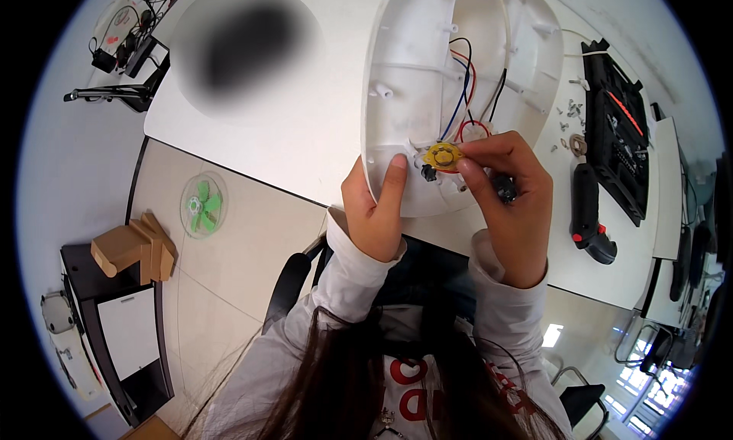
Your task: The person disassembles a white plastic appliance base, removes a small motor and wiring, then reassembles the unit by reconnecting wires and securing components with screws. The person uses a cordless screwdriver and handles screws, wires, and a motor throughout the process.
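Observation:
A white plastic shell (412,104) with ribs and screw posts inside lies tilted up before me, its hollow side facing me. My left hand (374,207) grips its lower left rim, thumb inside and fingers hidden behind the wall. Between the thumb and fingertips of my right hand (511,195) is a small round yellow part (443,157) with a dark ring at its middle. It is held over small dark fittings at the shell's lower end; whether it touches them I cannot tell. Blue, red, black and white wires (467,88) run down the shell toward this spot.
On the white table (252,150), a black cordless screwdriver (588,215) and an open black tool case (622,127) lie right, beside loose screws (569,118). A green fan (203,205) and cardboard boxes (134,249) are left. A blurred patch hides the table's upper left.

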Available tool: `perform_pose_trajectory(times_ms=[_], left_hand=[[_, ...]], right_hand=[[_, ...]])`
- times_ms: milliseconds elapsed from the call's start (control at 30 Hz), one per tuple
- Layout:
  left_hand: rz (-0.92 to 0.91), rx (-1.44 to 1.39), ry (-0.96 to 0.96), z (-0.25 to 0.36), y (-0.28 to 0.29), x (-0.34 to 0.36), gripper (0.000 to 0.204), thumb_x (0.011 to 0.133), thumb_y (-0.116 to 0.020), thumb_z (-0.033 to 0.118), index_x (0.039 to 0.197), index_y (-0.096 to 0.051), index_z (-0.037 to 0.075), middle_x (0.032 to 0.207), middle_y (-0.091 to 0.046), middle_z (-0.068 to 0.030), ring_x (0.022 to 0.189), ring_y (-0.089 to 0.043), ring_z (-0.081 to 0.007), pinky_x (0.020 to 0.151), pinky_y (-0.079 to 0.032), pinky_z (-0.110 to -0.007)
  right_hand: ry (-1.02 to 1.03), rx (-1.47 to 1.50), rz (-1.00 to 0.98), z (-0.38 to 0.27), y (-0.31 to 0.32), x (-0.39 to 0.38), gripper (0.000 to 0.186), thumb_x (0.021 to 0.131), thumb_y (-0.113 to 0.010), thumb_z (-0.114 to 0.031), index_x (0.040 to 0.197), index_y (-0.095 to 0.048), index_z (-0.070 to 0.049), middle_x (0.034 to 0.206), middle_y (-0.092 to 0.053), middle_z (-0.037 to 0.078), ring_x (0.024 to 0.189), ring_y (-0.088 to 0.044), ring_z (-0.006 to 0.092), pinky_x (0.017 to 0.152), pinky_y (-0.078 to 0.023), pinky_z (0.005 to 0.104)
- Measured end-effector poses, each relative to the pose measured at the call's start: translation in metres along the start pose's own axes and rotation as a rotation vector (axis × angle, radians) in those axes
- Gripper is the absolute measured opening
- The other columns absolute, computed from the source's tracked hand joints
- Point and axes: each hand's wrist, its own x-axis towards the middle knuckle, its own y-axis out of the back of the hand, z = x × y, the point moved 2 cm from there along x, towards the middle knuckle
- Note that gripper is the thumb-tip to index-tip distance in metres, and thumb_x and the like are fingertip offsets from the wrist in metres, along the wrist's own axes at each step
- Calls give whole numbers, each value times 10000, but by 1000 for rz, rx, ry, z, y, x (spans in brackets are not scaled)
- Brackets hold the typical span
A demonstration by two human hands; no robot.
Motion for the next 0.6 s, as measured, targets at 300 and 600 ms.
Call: perform_pose_trajectory(times_ms=[300, 600], left_hand=[[-25, 52, -24, 0, -2, 0, 271, 959, -482, 155, 1095, -552, -68, 953, -645, -124, 850, -597, -155, 754, -473, -279], [-24, 79, -58, 2, 0, -1, 248, 954, -478, 130, 1090, -558, -61, 947, -647, -119, 840, -596, -153, 745, -473, -277]], right_hand=[[84, -61, -27, 3, -7, 3, 97, 793, -645, 24, 857, -575, 4, 807, -687, 87, 764, -688, 186, 692, -468, 233], [128, -267, 43, -2, -13, -5, 99, 791, -664, 3, 880, -624, -14, 823, -674, 39, 706, -584, 115, 647, -397, 228]])
